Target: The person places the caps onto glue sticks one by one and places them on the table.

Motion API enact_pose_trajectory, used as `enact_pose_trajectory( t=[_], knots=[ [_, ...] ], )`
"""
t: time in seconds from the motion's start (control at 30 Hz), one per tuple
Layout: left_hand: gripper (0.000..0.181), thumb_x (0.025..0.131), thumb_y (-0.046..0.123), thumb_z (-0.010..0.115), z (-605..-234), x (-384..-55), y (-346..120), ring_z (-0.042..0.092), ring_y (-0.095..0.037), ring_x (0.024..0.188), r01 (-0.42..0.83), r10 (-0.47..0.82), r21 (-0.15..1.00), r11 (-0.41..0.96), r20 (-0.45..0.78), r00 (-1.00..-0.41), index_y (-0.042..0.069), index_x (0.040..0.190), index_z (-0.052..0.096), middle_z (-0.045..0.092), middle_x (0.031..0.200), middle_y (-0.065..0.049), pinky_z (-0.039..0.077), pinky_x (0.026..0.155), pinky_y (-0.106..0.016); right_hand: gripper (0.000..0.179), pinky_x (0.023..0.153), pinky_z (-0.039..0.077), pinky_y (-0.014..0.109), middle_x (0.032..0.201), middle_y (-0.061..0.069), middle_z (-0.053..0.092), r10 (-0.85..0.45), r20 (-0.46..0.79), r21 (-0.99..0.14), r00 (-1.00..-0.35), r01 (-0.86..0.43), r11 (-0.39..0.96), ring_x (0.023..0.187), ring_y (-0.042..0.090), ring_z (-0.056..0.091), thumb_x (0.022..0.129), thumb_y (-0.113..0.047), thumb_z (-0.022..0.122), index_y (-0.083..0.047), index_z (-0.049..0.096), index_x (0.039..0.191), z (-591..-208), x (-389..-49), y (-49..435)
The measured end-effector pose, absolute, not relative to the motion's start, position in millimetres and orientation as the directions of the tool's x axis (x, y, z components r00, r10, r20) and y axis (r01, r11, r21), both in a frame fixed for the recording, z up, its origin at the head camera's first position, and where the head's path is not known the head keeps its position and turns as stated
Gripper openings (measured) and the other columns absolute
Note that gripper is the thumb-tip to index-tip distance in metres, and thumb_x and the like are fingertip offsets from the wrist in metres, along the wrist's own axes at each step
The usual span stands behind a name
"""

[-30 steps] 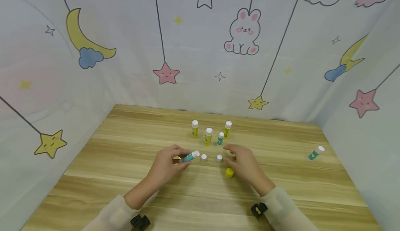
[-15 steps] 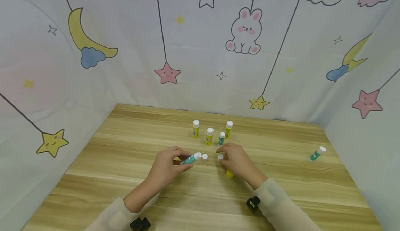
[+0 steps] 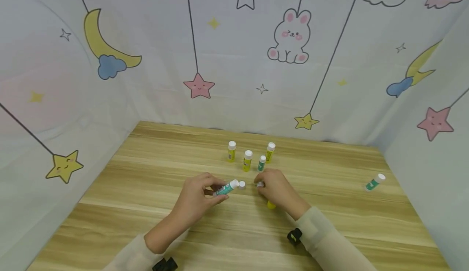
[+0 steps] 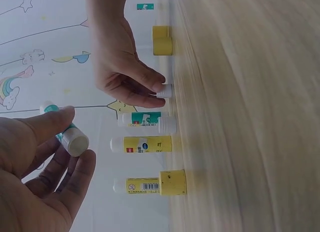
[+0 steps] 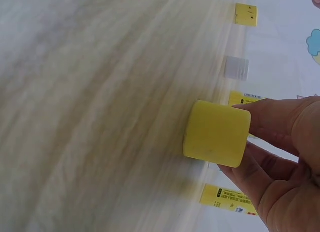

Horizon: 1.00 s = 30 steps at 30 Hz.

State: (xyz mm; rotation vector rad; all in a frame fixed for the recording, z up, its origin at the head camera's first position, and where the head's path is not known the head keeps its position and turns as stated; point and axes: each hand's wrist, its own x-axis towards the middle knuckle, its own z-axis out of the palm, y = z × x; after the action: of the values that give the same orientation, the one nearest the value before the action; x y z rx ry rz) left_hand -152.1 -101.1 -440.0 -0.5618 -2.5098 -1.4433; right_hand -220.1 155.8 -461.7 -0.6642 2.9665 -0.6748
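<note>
In the head view, the right hand (image 3: 277,187) partly hides a yellow cap (image 3: 271,205) at its seven o'clock and the white cap (image 3: 260,184) its fingers pinch at nine. The left hand (image 3: 196,192) grips a green-and-white glue stick (image 3: 225,188), tilted toward two o'clock.

From the left wrist, the thumb covers some label; the stick's white end shows round.

From the right wrist, the yellow cap blocks the pinched one.

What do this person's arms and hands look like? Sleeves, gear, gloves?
Plain cream fabric left sleeve and matching right sleeve, both ending short of the hands. Small, blocky black left-wrist device; similar black right-wrist device with a small yellowish mark. Ungloved left hand and right hand. No cables visible.
</note>
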Motion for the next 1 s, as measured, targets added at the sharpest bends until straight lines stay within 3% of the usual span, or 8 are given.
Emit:
enact_pose_trajectory(
  t=[0.67,0.83,1.0],
  knots=[
    [0.029,0.075,0.011,0.090,-440,-148,-98,0.068,-0.007,0.082,0.443,0.232,0.758,0.479,0.377,-0.897,0.018,0.101,0.079,0.070,0.093,0.009,0.060,0.070,-0.023,0.008,0.077,0.058,0.034,0.095,0.003,0.074,-0.409,0.074,-0.389,-0.910,-0.404,0.828,0.087,0.015,0.067,0.088,-0.007,0.078,-0.009,0.080,0.095,-462,-218,159],
    [0.028,0.076,0.010,0.090,-439,-147,-97,0.067,-0.007,0.084,0.427,0.224,0.755,0.498,0.364,-0.904,0.017,0.101,0.079,0.069,0.093,0.010,0.060,0.072,-0.022,0.008,0.070,0.055,0.031,0.086,-0.002,0.071,-0.378,0.097,-0.437,-0.921,-0.380,0.815,0.077,0.010,0.061,0.087,-0.008,0.078,-0.009,0.080,0.096,-456,-211,164],
    [0.026,0.076,0.009,0.089,-439,-148,-95,0.066,-0.005,0.084,0.409,0.202,0.743,0.530,0.358,-0.912,0.017,0.098,0.079,0.067,0.093,0.012,0.060,0.075,-0.024,0.011,0.074,0.057,0.030,0.091,-0.004,0.070,-0.307,0.091,-0.528,-0.947,-0.307,0.792,0.082,0.008,0.062,0.089,-0.009,0.078,-0.010,0.080,0.099,-448,-199,169]
  ],
)
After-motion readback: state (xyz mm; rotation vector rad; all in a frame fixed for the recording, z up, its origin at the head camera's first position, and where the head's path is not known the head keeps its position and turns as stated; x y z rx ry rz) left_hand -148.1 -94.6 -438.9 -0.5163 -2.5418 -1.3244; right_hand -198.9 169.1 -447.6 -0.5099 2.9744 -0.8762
